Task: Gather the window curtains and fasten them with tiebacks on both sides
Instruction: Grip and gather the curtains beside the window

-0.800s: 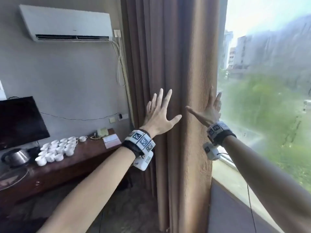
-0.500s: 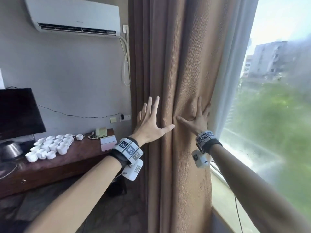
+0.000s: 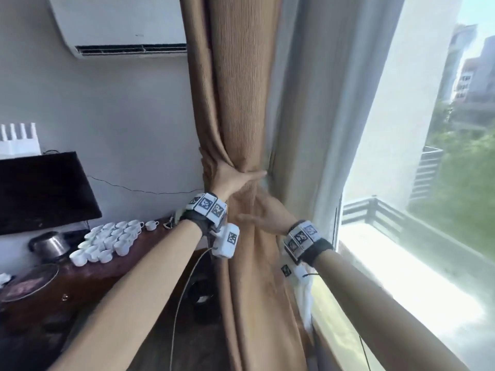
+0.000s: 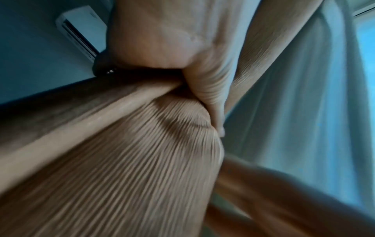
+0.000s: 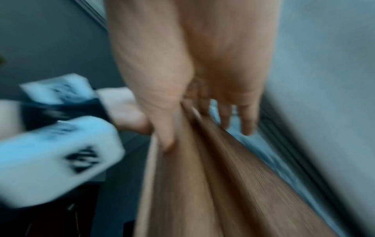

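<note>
**Both hands around the bunched brown curtain**

The left hand [image 3: 230, 176] wraps the brown curtain [image 3: 241, 103] at its pinched waist: the thumb runs across the front toward the window side, and the fingers curl round the far side, out of sight in the head view. The left wrist view shows the ribbed cloth [image 4: 125, 168] fanning out below the palm [image 4: 162, 40] and the thumb pressed along a fold.

Just below and to the window side of it, the right hand [image 3: 270, 215] lies against the same bundle, thumb spread over the front and the fingers slipped behind the cloth's edge. In the blurred right wrist view its fingers [image 5: 247, 118] look fairly straight, with the curtain edge [image 5: 202, 176] between thumb and fingers; how firm that hold is cannot be told.

Beside the right hand, toward the glass, hangs a pale sheer curtain [image 3: 329, 116]. Beyond the left hand are a wooden counter [image 3: 88, 279] with many white cups [image 3: 107, 242], a kettle [image 3: 49, 243] and a dark screen [image 3: 40, 191]. Above them an air conditioner [image 3: 120, 25] is fixed to the wall.
</note>
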Action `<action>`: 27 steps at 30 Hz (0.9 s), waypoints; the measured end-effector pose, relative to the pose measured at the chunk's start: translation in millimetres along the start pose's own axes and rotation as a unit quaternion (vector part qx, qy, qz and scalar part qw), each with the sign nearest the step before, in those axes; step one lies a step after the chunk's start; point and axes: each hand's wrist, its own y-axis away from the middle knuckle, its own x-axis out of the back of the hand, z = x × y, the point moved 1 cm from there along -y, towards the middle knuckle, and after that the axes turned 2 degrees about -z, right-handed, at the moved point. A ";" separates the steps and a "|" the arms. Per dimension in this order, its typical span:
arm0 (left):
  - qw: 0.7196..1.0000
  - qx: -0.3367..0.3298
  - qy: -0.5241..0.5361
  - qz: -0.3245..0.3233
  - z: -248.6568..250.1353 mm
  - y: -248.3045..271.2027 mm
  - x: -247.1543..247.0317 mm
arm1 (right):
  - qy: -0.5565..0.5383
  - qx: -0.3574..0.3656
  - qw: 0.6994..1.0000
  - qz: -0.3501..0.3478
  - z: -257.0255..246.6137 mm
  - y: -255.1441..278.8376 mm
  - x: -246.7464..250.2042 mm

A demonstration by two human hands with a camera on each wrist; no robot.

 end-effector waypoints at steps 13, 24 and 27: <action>0.986 -0.102 0.133 -0.004 2.6 -139.1 -63.6 | -0.087 -0.069 0.882 0.459 72.6 -7.5 52.6; 0.966 -0.159 0.068 -0.192 -11.1 -222.9 -33.5 | -0.126 0.009 0.980 0.151 101.9 -262.3 -18.8; 0.974 -0.145 0.061 -0.160 -21.7 -257.9 -21.6 | -0.157 0.045 0.981 0.106 88.5 -307.3 -39.0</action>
